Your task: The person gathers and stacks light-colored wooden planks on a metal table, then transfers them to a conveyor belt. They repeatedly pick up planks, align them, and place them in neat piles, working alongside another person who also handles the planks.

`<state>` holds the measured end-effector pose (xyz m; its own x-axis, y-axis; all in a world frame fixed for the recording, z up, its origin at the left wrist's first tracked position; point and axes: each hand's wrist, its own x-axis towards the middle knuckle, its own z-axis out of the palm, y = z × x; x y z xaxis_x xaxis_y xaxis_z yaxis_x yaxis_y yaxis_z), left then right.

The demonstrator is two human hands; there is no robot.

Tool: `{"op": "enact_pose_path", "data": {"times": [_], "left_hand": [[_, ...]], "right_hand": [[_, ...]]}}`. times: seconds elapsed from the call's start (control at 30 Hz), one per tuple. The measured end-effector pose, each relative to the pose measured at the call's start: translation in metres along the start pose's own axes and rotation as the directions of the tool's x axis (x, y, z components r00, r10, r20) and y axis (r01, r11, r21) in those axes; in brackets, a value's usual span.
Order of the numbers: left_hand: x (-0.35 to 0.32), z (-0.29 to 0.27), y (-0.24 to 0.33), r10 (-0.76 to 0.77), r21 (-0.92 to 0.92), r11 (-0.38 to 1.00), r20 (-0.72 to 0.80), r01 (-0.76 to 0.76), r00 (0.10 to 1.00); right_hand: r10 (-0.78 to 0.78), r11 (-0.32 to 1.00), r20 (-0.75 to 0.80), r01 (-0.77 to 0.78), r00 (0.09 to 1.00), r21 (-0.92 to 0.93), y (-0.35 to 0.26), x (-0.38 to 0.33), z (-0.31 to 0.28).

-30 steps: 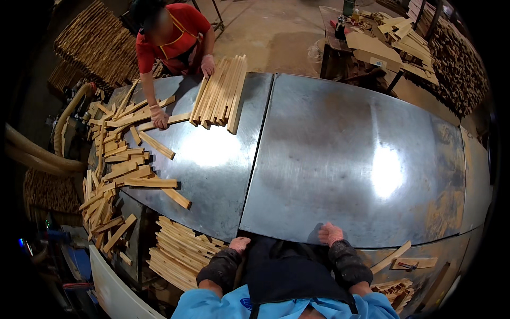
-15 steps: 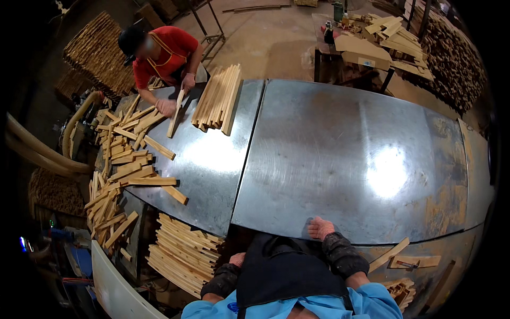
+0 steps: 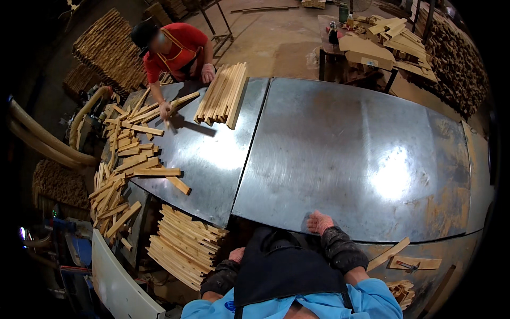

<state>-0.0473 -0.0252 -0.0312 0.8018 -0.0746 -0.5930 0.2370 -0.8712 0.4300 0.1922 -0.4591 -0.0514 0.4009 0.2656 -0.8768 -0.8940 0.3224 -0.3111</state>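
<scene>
My right hand (image 3: 320, 222), in a pinkish glove with a dark sleeve cover, rests at the near edge of the metal table (image 3: 340, 159). Its fingers lie on the surface, slightly bent, and hold nothing. Down by the dark apron (image 3: 289, 266) is my left hand (image 3: 237, 254), beside a stack of wooden strips (image 3: 183, 247); its fingers are mostly hidden. Across the table, a co-worker in red (image 3: 183, 45) has one gloved hand near a neat bundle of wooden strips (image 3: 222, 94) and the other on a wooden piece by the loose pile.
Loose wooden pieces (image 3: 133, 154) cover the table's left end. Hoses (image 3: 48, 138) run at the far left. A pale panel (image 3: 125, 282) stands at lower left. Wooden pieces (image 3: 417, 262) lie at lower right. A side table with cardboard (image 3: 366, 52) and stacked wood stand behind.
The co-worker's hands have parted: one moved beside the bundle, the other is down at the loose pile. The view has shifted slightly. My hands stay about where they were.
</scene>
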Motion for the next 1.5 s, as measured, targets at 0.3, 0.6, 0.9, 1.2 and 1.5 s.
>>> {"op": "enact_pose_path", "data": {"times": [0.3, 0.6, 0.9, 1.2, 1.5], "left_hand": [[-0.016, 0.003, -0.014, 0.092, 0.076, 0.993, -0.004, -0.091, 0.996], [-0.025, 0.014, -0.019, 0.107, 0.031, 0.994, -0.035, -0.105, 0.994], [-0.022, 0.007, -0.025, 0.164, -0.037, 0.985, -0.119, -0.17, 0.979], [0.016, -0.025, -0.019, -0.168, -0.346, 0.93, -0.103, 0.123, 0.98], [0.057, -0.034, -0.026, -0.383, -0.697, 0.673, -0.041, 0.248, 0.923]], "right_hand": [[0.016, 0.997, 0.01, -0.017, 1.0, 0.076, -0.003, -0.004, 0.005], [-0.03, 0.999, -0.003, 0.03, 1.0, -0.01, -0.011, -0.018, 0.007], [-0.002, 0.998, 0.029, 0.004, 1.0, -0.068, -0.013, -0.018, 0.004], [-0.037, 0.994, -0.146, 0.021, 0.989, -0.109, -0.013, -0.022, 0.023], [-0.017, 0.98, -0.295, -0.042, 0.955, -0.195, -0.016, -0.014, 0.037]]}}
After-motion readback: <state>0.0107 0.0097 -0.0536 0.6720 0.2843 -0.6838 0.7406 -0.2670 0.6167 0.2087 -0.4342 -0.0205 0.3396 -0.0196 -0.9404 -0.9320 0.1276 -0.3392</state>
